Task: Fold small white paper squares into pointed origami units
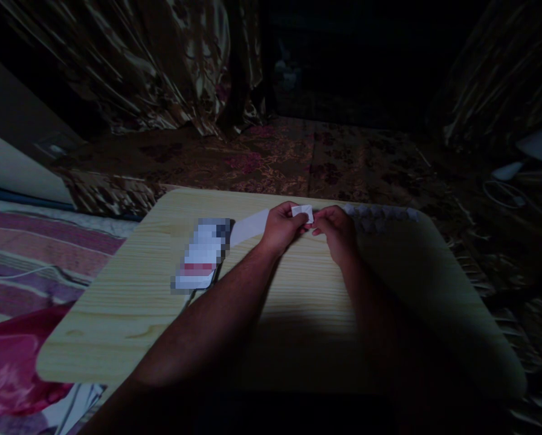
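Observation:
A small folded white paper piece (pixel 302 212) sits between both hands above the far part of a light wooden table (pixel 130 314). My left hand (pixel 282 228) is closed, its fingers pinching the left side of the piece. My right hand (pixel 338 232) is closed too, pinching the right side with its fingertips. A white paper strip (pixel 249 228) lies on the table just left of my left hand. A row of small pale folded pieces (pixel 382 214) runs along the table's far edge to the right of my right hand.
A blurred-out flat object (pixel 202 254) lies on the table at left. Striped bedding (pixel 30 266) and a pink plastic bag (pixel 12 356) lie left of the table. Patterned carpet (pixel 298 160) and shiny curtains (pixel 153 66) are beyond. White cables (pixel 506 193) lie at right. The room is dark.

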`<action>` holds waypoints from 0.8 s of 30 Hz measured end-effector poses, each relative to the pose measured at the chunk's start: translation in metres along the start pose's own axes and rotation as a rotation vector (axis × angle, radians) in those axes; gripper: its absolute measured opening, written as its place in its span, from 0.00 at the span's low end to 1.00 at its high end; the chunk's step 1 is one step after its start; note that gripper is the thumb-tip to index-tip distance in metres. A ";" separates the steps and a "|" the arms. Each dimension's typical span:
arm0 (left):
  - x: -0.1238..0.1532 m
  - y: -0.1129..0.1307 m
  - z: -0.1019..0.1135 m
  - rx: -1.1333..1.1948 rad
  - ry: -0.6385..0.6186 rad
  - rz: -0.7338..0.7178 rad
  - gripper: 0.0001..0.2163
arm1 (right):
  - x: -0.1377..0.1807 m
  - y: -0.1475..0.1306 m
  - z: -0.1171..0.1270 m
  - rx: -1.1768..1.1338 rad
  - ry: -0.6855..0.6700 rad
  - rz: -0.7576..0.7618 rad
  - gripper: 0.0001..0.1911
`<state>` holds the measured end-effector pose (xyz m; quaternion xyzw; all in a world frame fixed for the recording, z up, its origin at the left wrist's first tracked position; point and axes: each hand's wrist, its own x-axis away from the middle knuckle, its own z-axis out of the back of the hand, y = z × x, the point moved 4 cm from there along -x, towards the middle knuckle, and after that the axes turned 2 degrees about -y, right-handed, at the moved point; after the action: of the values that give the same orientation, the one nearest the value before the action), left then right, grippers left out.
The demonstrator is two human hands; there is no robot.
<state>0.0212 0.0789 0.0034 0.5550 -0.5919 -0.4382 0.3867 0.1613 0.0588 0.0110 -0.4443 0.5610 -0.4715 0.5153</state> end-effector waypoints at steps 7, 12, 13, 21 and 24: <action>0.002 0.002 0.000 0.009 0.035 -0.007 0.11 | 0.001 0.001 0.000 0.168 -0.012 0.028 0.08; 0.002 0.003 0.000 0.025 0.023 0.008 0.12 | -0.002 0.010 0.000 0.167 0.023 0.070 0.07; 0.003 0.004 0.000 0.030 0.018 0.010 0.13 | -0.003 0.011 0.000 0.166 0.027 0.071 0.07; 0.005 0.006 -0.003 0.010 -0.054 -0.005 0.13 | 0.001 0.000 -0.001 0.254 0.034 0.103 0.05; 0.005 0.005 -0.001 0.004 -0.035 0.000 0.14 | 0.001 0.001 -0.001 0.265 0.033 0.103 0.05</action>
<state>0.0202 0.0742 0.0088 0.5481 -0.5993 -0.4468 0.3751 0.1606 0.0579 0.0098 -0.3352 0.5243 -0.5216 0.5836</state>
